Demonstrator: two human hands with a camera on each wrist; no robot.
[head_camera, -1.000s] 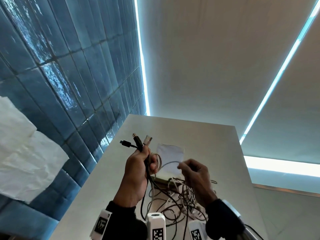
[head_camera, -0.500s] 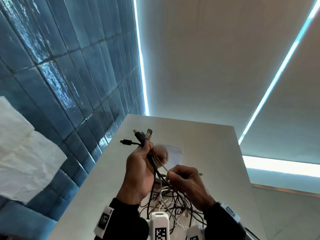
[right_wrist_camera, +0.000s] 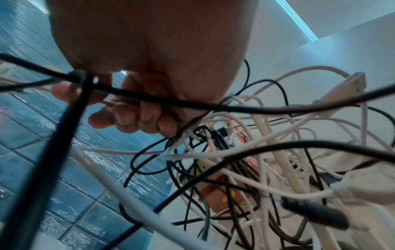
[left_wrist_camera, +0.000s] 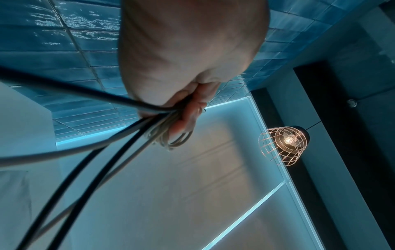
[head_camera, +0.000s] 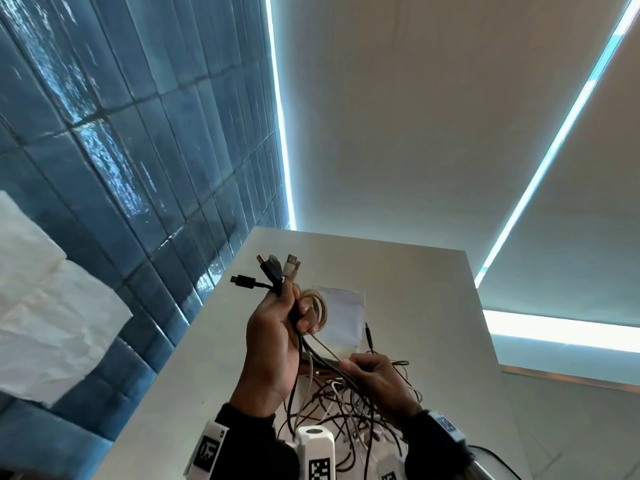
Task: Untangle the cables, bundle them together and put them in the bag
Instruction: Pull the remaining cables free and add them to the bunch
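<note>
Since half a second ago the right hand (head_camera: 375, 379) has slid lower and rightward along the strands, away from the left hand (head_camera: 273, 344), which has kept its raised grip. Much is cut off: the cable tangle (head_camera: 346, 410) runs out of the head view's lower edge behind white tagged wrist mounts, and the bag cannot be made out with any certainty. Left hand: fingers curled tight round a bunch of cables, plug ends (head_camera: 273, 271) fanning above the fist, two black, one pale; a small beige coil (head_camera: 317, 310) loops over its fingers. Left wrist view shows thick black and grey strands (left_wrist_camera: 102, 152) trailing from the fist, blurred. Right hand: fingers curled, pinching a thin beige strand (head_camera: 325, 348) stretched taut from the coil; right wrist view confirms black and white cables (right_wrist_camera: 235, 152) crossing under the knuckles. Tangle lies on the pale, matte counter (head_camera: 433, 306), thin rounded cords, black, white and beige. Glossy blue tiled wall (head_camera: 121, 150) at left.
</note>
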